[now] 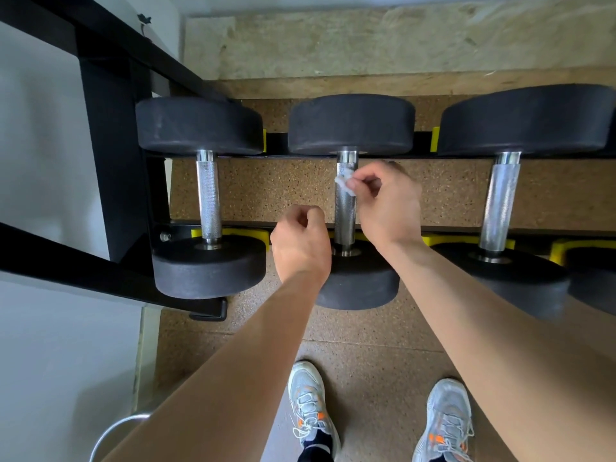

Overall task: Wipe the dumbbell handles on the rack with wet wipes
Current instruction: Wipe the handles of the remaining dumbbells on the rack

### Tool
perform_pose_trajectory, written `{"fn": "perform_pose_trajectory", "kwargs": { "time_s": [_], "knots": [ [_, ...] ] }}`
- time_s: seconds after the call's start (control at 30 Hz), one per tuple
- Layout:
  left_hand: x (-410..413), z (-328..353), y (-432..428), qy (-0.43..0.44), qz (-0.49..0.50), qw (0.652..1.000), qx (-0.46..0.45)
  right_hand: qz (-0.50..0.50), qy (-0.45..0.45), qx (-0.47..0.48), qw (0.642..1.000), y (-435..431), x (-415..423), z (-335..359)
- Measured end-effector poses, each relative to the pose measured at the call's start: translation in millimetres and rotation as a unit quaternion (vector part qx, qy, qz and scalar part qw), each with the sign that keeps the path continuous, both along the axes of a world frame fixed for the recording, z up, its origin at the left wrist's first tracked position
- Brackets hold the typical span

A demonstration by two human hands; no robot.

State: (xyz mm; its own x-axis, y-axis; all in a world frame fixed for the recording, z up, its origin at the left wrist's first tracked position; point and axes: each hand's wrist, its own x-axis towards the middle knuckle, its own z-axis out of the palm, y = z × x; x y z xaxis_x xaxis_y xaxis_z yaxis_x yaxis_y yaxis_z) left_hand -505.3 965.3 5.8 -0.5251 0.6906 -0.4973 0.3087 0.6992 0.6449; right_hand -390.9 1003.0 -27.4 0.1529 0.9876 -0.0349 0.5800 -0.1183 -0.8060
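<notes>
Pinching a small crumpled wet wipe (pixel 345 180), our right hand (pixel 383 201) is pressing it against the far end of the middle handle (pixel 345 211), just short of the far weight head (pixel 351 125). We are noting that this hand's grip is closed tight on the wipe, the wad being small. Our left hand (pixel 300 241) is hovering just beside the near end of the same handle, its grip curled into a loose fist with nothing visible in it. We are judging it to be standing by rather than steadying anything, since the middle dumbbell (pixel 358 285) is lying seated in the yellow cradles (pixel 246 233) of the rack (pixel 110 155) and is not needing support. Its neighbours are lying likewise, crosswise over the two rails (pixel 266 157), which is leaving each handle bare and reachable from above. The left handle (pixel 208 198) and the right handle (pixel 500 201) are lying well apart from both hands. We are judging the wipe to be starting at the far end so that a stroke toward us covers the full length.
</notes>
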Motion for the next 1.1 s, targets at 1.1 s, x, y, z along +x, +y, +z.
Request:
{"fn": "perform_pose_trajectory", "kwargs": {
  "time_s": [1.1],
  "knots": [
    [0.1,-1.7,-0.3,-0.007,-0.002,1.000,0.000,0.097,0.030,-0.186,0.977,-31.3,22.3,-2.6]
  ]
}}
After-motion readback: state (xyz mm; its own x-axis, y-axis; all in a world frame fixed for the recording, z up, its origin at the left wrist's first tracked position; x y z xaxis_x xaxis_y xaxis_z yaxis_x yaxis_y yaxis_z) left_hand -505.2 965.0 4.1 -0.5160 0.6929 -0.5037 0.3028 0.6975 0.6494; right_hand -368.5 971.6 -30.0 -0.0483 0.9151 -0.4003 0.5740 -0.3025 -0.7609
